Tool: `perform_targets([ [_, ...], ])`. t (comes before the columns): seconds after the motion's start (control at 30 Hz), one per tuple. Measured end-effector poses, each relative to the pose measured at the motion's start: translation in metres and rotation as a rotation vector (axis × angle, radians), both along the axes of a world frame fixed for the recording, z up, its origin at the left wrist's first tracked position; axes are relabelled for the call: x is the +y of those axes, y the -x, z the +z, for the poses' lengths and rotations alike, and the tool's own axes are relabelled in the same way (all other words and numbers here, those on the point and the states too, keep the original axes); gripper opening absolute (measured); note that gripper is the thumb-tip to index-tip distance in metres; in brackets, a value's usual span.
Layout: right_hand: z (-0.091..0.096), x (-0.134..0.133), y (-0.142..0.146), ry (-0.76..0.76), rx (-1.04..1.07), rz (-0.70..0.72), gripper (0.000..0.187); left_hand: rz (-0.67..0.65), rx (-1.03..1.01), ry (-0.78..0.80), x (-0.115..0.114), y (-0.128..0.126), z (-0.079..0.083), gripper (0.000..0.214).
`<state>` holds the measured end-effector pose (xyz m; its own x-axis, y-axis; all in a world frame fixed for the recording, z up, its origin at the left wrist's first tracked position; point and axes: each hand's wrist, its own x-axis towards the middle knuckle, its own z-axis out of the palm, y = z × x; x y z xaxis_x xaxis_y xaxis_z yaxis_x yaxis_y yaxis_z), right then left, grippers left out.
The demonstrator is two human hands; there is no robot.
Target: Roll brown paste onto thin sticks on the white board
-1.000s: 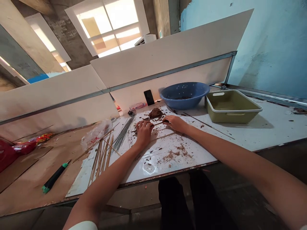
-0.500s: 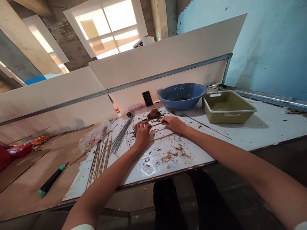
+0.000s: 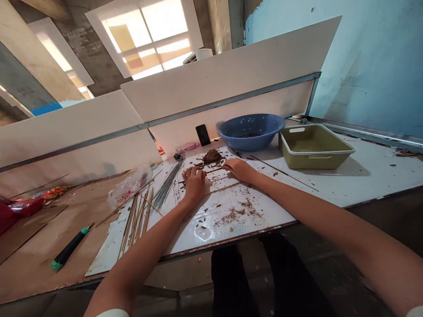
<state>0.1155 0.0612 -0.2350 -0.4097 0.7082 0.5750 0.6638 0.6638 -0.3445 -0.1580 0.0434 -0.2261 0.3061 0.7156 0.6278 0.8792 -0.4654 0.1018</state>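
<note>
Since the earlier frame, my left hand (image 3: 194,181) has slid slightly left, widening the gap to my right hand (image 3: 240,170). The thin brown stick (image 3: 215,170) spans that gap, just nearer than the brown clump (image 3: 212,156) on the desk (image 3: 194,240). My right fingers look pinched on it; my left are curled over, their grip hidden. I judge uneven pressure could snap it, or loose crumbs (image 3: 243,211) could cling.

Texts and labels: none can be read | brands, numbers, signs: also none readable | colourful packet (image 3: 57,192) on the counter (image 3: 29,268): too blurred for reading
</note>
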Motion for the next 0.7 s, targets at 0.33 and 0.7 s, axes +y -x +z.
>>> perform_targets([
  [0.33, -0.0002, 0.001, 0.0005, 0.005, -0.02, -0.037, 0.011, 0.011, -0.009, 0.019, -0.0009, 0.0005, 0.0013, 0.023],
  [0.7, 0.0004, 0.0003, -0.0008, 0.013, 0.001, -0.023, 0.013, 0.027, -0.025, 0.042, 0.0021, 0.0015, 0.0002, 0.018],
])
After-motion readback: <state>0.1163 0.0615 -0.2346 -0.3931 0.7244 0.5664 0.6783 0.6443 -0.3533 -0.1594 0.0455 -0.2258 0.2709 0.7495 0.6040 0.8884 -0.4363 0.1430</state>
